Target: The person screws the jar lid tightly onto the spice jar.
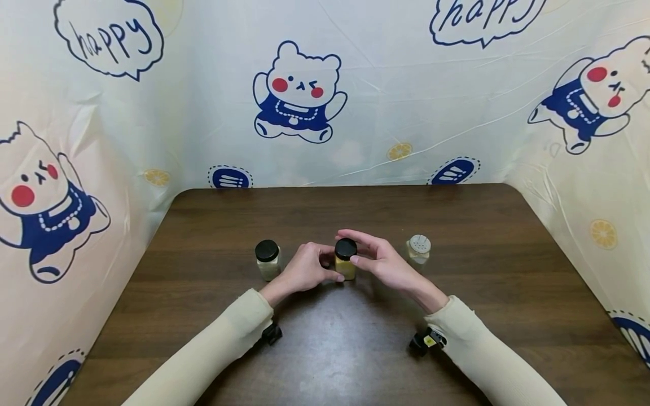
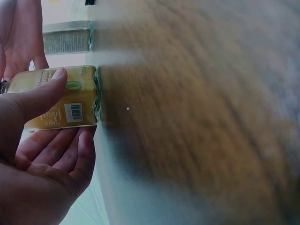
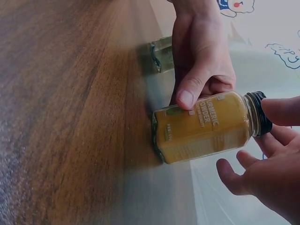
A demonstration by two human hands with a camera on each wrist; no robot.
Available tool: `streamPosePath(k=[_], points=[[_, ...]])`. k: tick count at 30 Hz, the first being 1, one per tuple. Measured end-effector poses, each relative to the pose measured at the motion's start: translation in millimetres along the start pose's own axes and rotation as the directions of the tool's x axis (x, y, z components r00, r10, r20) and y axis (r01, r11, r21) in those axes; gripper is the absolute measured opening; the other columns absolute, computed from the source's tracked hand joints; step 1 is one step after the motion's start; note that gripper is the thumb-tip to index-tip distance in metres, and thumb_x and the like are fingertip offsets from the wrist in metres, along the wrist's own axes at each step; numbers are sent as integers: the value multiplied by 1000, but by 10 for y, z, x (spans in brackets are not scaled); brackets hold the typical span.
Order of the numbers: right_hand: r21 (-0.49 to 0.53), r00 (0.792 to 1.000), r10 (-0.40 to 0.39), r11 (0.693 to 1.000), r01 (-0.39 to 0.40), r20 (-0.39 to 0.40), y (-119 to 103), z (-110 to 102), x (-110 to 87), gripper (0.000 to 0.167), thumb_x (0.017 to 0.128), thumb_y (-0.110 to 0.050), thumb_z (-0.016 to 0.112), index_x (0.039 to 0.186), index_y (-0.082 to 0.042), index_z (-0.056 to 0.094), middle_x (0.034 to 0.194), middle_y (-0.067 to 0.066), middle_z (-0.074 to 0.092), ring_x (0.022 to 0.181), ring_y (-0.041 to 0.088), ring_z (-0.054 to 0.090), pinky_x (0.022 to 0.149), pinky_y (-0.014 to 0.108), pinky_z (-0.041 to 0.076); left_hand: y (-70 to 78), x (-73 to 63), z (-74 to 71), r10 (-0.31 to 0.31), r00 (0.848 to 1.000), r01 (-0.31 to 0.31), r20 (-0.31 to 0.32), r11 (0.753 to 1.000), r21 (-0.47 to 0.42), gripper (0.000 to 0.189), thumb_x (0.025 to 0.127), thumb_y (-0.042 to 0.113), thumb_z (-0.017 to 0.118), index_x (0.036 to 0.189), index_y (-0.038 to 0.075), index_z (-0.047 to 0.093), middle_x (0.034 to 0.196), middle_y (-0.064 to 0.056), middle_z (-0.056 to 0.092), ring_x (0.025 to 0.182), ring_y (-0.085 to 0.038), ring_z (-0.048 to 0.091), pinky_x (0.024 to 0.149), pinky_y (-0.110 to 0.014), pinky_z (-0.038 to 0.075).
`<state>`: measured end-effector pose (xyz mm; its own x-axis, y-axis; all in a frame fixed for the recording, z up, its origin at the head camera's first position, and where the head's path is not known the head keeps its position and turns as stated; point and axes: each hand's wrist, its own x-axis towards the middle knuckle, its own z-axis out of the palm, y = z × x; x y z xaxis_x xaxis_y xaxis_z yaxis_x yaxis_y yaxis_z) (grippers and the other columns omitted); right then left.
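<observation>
Gripping turmeric jar (image 3: pixel 220 138) w/ L fingers (image 2: pixel 85 155), R fingers (image 3: pixel 282 136) pinching lid (image 1: pixel 346 248), L thumb (image 2: pixel 47 93) hiding pt of label (image 3: pixel 208 115).

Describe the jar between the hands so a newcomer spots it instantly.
On the brown table, look between the left hand and right hand. Gripped there is the turmeric powder jar. Its strong yellow sets it apart from the paler left jar and right jar.

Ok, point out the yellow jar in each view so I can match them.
Head: the yellow jar is just right of centre, below mid-height.
Left wrist: the yellow jar lies sideways in the picture, far left.
Right wrist: the yellow jar is right of centre.
Shared landmark: the left hand, gripping it.
</observation>
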<state>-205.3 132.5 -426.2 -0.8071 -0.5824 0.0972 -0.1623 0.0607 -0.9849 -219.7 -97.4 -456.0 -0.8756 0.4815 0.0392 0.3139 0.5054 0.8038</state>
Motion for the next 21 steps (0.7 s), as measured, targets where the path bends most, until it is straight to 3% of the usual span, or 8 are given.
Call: streamPosePath(k=[21], points=[[-90,998,-9,996,4,-62,-26,49,-16,52,104,-1,62,155,-6,51,153,13,55,135,37,56,108,56,44,-6,1,-6,-3,1000,3,-7,1000,17,43,77,14,97,116,9,79,102,1,78,85,-12,72,77,-31,58]])
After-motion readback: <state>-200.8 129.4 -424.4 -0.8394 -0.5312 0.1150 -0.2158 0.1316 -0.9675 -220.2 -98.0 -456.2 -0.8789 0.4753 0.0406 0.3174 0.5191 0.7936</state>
